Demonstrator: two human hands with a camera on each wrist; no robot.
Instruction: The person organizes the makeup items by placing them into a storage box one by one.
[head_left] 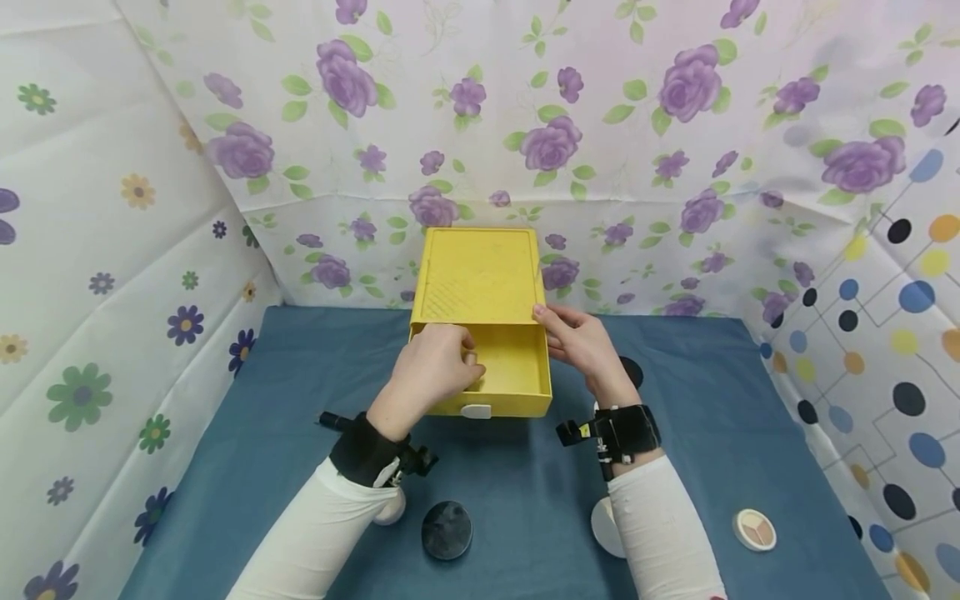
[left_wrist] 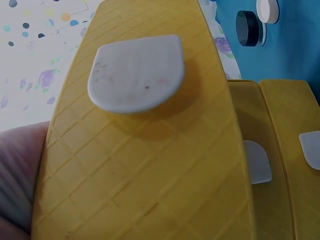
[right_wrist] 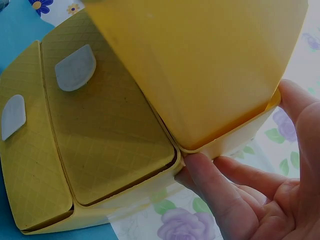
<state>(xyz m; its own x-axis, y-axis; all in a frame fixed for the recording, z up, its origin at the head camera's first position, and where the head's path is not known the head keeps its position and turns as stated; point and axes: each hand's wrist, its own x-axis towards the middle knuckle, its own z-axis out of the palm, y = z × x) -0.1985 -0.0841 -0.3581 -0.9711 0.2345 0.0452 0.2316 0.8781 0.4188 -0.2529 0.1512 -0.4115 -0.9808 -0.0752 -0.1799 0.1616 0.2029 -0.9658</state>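
Observation:
A yellow drawer cabinet (head_left: 483, 275) stands at the back of the table with its top drawer (head_left: 517, 404) pulled out. My left hand (head_left: 435, 362) reaches over the drawer front into the left part of that drawer, fingers bent. Whether it pinches something in there I cannot tell. The drawer front with its white handle (left_wrist: 137, 72) fills the left wrist view and hides the fingertips. My right hand (head_left: 581, 342) grips the cabinet's right front edge. In the right wrist view its thumb (right_wrist: 295, 100) is at the top corner and the other fingers lie along the side.
Two lower drawers (right_wrist: 110, 130) sit closed. On the blue cloth (head_left: 525, 500) lie a black round case (head_left: 447, 531), a white round thing (head_left: 606, 527) partly under the right sleeve, a small three-colour palette (head_left: 754, 531), and a black round thing (head_left: 632, 371) behind the right wrist.

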